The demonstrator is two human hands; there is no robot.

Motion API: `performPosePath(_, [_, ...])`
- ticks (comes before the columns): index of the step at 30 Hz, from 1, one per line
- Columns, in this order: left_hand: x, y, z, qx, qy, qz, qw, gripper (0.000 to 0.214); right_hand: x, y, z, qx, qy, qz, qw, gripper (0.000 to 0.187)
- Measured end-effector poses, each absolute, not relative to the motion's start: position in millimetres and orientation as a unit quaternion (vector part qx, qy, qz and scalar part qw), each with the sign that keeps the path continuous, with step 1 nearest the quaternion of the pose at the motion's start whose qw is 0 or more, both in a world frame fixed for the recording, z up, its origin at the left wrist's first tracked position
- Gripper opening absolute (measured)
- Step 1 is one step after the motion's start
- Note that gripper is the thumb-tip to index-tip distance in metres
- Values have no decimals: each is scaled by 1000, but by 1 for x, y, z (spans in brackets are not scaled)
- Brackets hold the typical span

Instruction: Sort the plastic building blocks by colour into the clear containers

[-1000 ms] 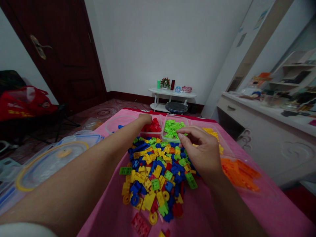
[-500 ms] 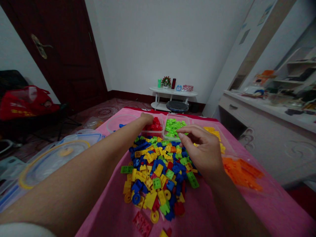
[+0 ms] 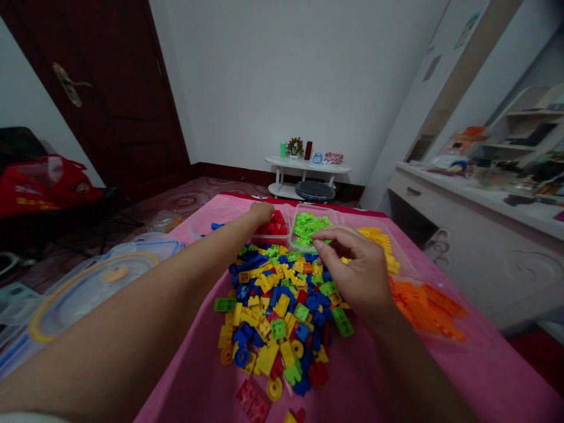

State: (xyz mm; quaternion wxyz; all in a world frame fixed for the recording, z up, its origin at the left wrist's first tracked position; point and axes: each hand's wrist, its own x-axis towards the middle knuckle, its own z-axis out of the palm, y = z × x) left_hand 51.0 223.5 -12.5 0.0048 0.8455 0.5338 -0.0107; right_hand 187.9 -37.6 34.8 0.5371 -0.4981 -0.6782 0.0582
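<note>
My left hand [image 3: 263,210] reaches over the far clear box of red bricks [image 3: 277,224]; its fingers are hidden behind the back of the hand. Near the front of the clear box of green bricks [image 3: 309,226], my right hand [image 3: 355,258] hovers over the far right side of a mixed pile. Its thumb and index finger are pinched together, and whatever may be between them is too small to make out. The pile of toy building bricks [image 3: 282,305] spreads below both hands in yellow, blue, green and red.
Yellow bricks [image 3: 381,244] and orange bricks [image 3: 427,308] lie in clear containers at the right. A few blue bricks [image 3: 215,226] sit at the far left. Clear lids [image 3: 101,282] are stacked left of the pink cloth [image 3: 185,364]. A white counter [image 3: 480,194] stands at right.
The view has shifted slightly. My right hand has moved a little left and stays pinched; my left hand remains over the red bricks.
</note>
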Motion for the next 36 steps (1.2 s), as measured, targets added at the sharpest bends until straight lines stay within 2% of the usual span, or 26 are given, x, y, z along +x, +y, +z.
performPosePath(6, [49,208,8,846,528,61,-40,25,186,-38,35,-496,-681,62,535,13])
performPosePath(10, [51,186,32,866,486,114,-28,29,188,-38,36,-502,-684,59,526,15])
performPosePath(11, [50,177,36,875,467,129,-10,30,190,-37,37,-509,-685,55,519,14])
performPosePath(14, [41,136,41,902,365,189,131,33,198,-34,35,-545,-691,59,471,14])
performPosePath(17, [19,91,37,907,279,158,272,35,206,-30,30,-585,-704,79,395,15])
performPosePath(21, [-12,59,28,896,270,153,316,33,205,-25,17,-614,-727,79,297,17])
performPosePath(24, [-23,58,25,871,344,189,296,31,199,-25,10,-621,-739,81,249,20])
performPosePath(27, [-27,63,26,859,409,208,227,29,194,-25,5,-613,-749,77,237,22])
performPosePath(32, [-34,60,25,833,534,125,73,29,187,-24,-1,-593,-760,88,251,19])
performPosePath(36, [-41,57,20,815,571,87,58,26,164,-27,-9,-565,-765,127,281,24])
